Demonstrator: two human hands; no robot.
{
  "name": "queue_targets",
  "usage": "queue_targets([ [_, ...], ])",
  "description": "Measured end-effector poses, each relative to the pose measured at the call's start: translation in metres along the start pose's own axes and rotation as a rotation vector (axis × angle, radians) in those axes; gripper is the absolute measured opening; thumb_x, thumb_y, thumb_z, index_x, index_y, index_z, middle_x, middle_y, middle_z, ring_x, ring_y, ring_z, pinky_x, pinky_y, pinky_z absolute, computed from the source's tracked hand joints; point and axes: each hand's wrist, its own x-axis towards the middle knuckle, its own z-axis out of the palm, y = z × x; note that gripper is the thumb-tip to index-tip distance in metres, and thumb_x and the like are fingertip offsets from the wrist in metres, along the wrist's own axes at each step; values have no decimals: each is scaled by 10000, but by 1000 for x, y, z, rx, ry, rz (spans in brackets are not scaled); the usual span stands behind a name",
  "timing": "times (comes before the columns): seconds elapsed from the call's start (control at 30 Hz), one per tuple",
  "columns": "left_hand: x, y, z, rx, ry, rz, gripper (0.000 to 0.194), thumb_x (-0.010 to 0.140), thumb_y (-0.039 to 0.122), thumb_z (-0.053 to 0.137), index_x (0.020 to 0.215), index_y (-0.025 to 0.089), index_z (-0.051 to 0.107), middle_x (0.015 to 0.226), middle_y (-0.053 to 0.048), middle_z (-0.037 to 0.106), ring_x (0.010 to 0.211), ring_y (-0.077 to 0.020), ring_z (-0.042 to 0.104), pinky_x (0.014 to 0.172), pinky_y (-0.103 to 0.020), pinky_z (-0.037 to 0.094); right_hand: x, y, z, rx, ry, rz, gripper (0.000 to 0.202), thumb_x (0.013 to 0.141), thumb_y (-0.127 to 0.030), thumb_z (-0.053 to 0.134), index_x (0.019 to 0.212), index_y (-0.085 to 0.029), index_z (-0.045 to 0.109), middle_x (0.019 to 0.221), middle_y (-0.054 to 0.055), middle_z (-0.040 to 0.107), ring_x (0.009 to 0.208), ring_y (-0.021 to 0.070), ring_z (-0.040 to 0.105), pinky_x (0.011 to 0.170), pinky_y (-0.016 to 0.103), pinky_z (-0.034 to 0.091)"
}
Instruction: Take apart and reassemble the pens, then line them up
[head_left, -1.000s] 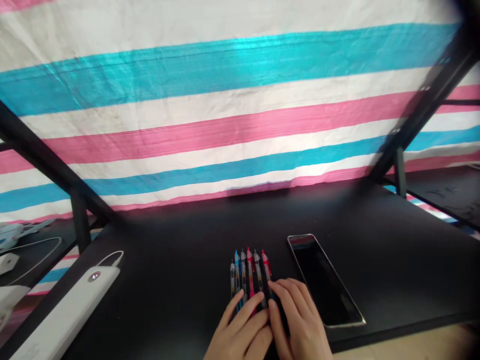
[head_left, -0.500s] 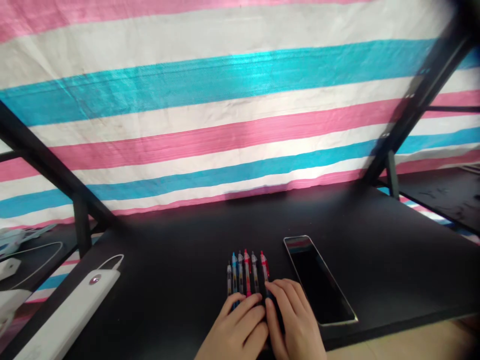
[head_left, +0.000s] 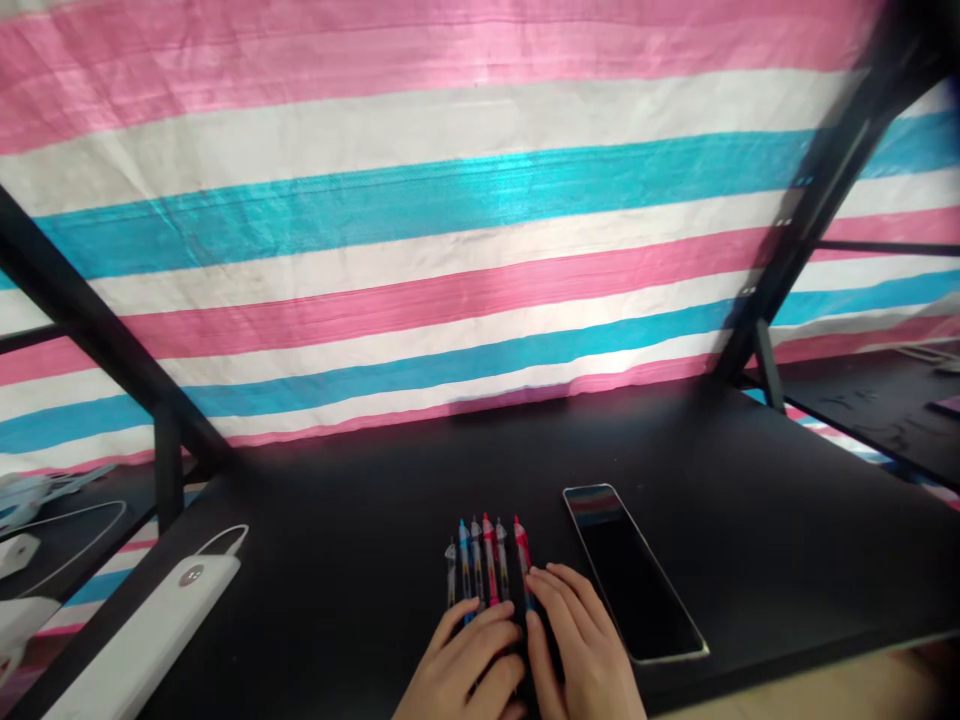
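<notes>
Several click pens lie side by side on the black tabletop, pointing away from me. From the left they are a clear pen [head_left: 451,570], a blue one [head_left: 465,555], a dark-topped one [head_left: 476,555], a pink-red one [head_left: 490,560] and another dark-topped one [head_left: 502,555]. Slightly apart at the right is a red-topped pen [head_left: 522,550]. My left hand [head_left: 469,665] curls its fingers over the near ends of the left group. Thumb and fingers of my right hand [head_left: 581,640] close on the lower part of the red-topped pen. Both hands hide the pens' near ends.
A black phone [head_left: 634,575] lies just right of my right hand. At the left is a white power strip [head_left: 150,640] with a cable. Black frame bars [head_left: 112,340] rise at both sides before a striped sheet [head_left: 450,240]. The table's front edge is near my hands.
The view has tilted up a little, so the hands and pens sit slightly lower and further left. Both hands stay on the pens, which keep their order and spacing.
</notes>
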Motion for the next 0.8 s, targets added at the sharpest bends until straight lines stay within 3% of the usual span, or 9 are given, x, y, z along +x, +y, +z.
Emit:
queue_targets([
  [0.17, 6, -2, -5, 34, -13, 62, 238, 1057, 269, 492, 1030, 197, 717, 1001, -17, 797, 1062, -164, 741, 1077, -307, 520, 0, -1, 2, -25, 5, -30, 259, 1031, -200, 445, 1108, -149, 687, 1003, 100, 803, 987, 280, 744, 777, 384, 639],
  [0.47, -1, -2, 3, 52, 34, 12, 207, 1014, 174, 521, 950, 219, 713, 1071, -24, 793, 1029, -178, 753, 1068, -351, 540, -5, 5, 6, -67, 8, -27, 230, 1005, -215, 485, 1010, -153, 707, 973, 134, 783, 940, 313, 740, 732, 415, 649],
  [0.6, 0, -3, -3, 64, -15, 35, 152, 1009, 226, 572, 1029, 225, 723, 1099, -7, 795, 1109, -176, 730, 1095, -333, 519, -7, 6, 7, -80, 21, -23, 240, 1019, -223, 473, 1032, -130, 694, 973, 147, 780, 941, 306, 739, 745, 410, 654],
  [0.7, -3, -5, -9, 108, 19, 33, 170, 1025, 279, 558, 1048, 243, 722, 1168, 4, 788, 1190, -182, 698, 1094, -316, 512, -6, 4, 7, -112, 26, -42, 292, 1042, -240, 429, 1139, -128, 682, 1017, 140, 790, 936, 311, 744, 721, 422, 652],
  [0.8, -17, -10, -11, 242, 45, 12, 225, 1028, 348, 538, 1104, 236, 719, 1204, -23, 782, 1213, -221, 689, 1069, -346, 533, -4, 4, 6, -116, 8, -86, 269, 1031, -226, 447, 1117, -136, 686, 1012, 131, 798, 927, 318, 747, 701, 424, 654],
])
